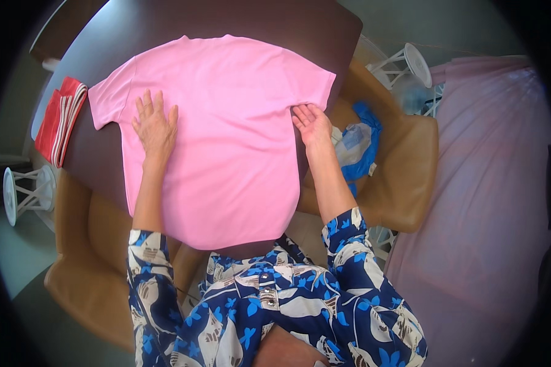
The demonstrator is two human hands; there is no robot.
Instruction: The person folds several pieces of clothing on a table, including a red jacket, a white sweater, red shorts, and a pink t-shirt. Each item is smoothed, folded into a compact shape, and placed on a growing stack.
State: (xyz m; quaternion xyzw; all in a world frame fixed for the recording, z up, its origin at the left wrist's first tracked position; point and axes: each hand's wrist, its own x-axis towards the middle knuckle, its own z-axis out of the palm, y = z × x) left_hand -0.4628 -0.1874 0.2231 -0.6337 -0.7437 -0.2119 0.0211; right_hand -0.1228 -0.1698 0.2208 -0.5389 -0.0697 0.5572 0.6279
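A pink short-sleeved T-shirt [229, 151] lies spread on the dark brown table [275, 18], its neck at the far side and its hem over the near edge. Faint creases run across the body. My left hand [156, 126] rests flat on the shirt's left part, fingers spread. At the right sleeve's underarm is my right hand [312, 124], palm up with fingers slightly bent. Its fingertips touch the sleeve's lower edge; whether any part of it reaches beneath the cloth I cannot tell.
A folded red cloth item with white stripes [62, 121] lies at the table's left edge. Tan chairs [404, 174] stand on both sides, the right one holding blue and clear plastic bags [360, 142]. White stools [27, 192] and a lilac cloth-covered surface [482, 183] are farther out.
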